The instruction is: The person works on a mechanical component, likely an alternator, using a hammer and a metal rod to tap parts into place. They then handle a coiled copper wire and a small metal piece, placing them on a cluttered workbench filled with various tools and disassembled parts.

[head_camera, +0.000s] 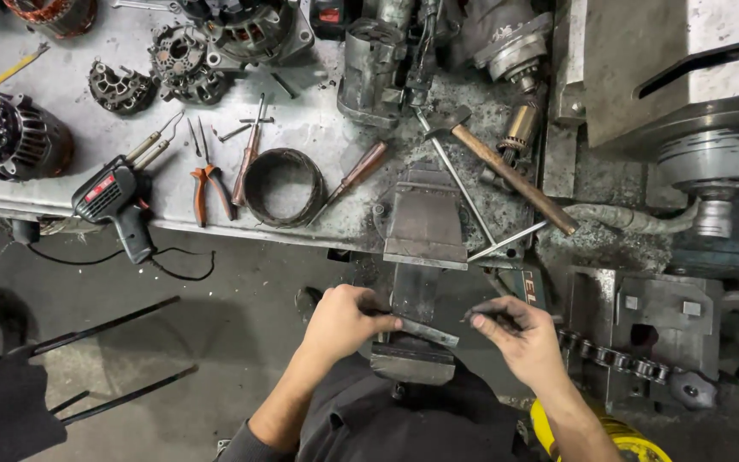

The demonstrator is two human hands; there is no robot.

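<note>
My left hand (pixel 344 323) grips the near end of a flat grey metal bar, the handle of the bench vise (pixel 425 227), just in front of the vise's lower body. My right hand (pixel 519 335) pinches a small dark metal piece (pixel 481 315) at the bar's right end (pixel 434 334). The vise is bolted at the front edge of the dirty metal workbench (pixel 318 128), and its jaws look close together with nothing seen between them.
On the bench lie a hammer (pixel 511 175), a thin steel rod (pixel 459 184), a screwdriver (pixel 352 178), a metal ring (pixel 282 186), orange pliers (pixel 209 190), a soldering gun (pixel 117 205) and several alternator parts (pixel 10 137). A drive chain (pixel 617 359) and a large machine (pixel 694 111) are at the right.
</note>
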